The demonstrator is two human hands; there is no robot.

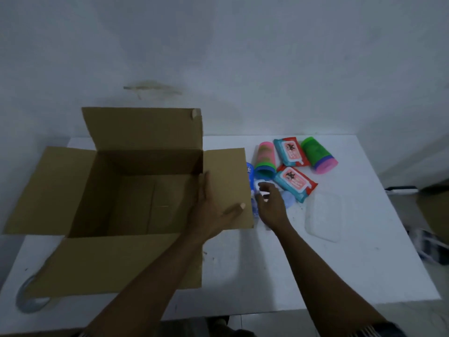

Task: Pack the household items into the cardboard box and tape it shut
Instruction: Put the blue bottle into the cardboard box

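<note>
1. The cardboard box (136,200) stands open on the desk's (364,251) left half.
2. The left hand (213,210) lies flat on its right flap — fingers spread.
3. The right hand (272,205), half-curled, touches a blue-and-white pack (252,181) beside that flap — grip unclear.

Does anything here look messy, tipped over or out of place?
Slightly. The two cup stacks lie on their sides among the wipe packs, and the tape roll sits half-hidden under the box's near flap. Nothing looks spilled or damaged.

Bare forearms; striped sleeve (371,330) at right elbow.
</note>
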